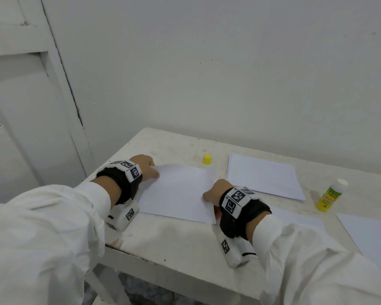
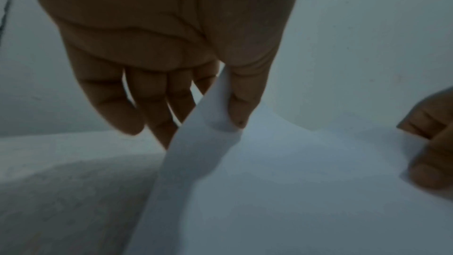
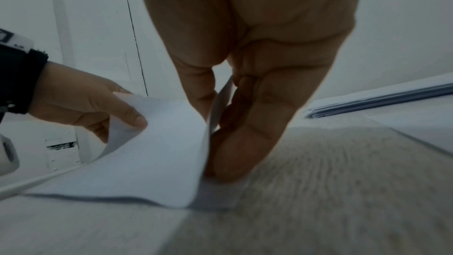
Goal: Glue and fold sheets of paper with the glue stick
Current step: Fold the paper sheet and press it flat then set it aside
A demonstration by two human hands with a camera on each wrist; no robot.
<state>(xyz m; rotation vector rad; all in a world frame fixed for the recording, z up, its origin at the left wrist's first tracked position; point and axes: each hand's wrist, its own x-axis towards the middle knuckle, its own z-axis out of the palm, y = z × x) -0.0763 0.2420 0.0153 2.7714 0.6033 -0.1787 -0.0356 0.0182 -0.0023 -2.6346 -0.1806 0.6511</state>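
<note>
A white sheet of paper (image 1: 180,190) lies on the worn white table (image 1: 185,238) between my hands. My left hand (image 1: 147,167) pinches the sheet's far left corner between thumb and fingers; the left wrist view shows the sheet (image 2: 269,181) bent up there. My right hand (image 1: 213,192) pinches the sheet's right edge, and the right wrist view shows that edge of the sheet (image 3: 166,152) curled up off the table. The glue stick (image 1: 330,195) stands uncapped at the right, away from both hands. Its yellow cap (image 1: 207,159) sits beyond the sheet.
A stack of white paper (image 1: 262,176) lies at the back right, next to my right hand. Another sheet (image 1: 372,236) lies at the table's right edge. A wall runs behind the table, and a white door (image 1: 20,106) stands to the left.
</note>
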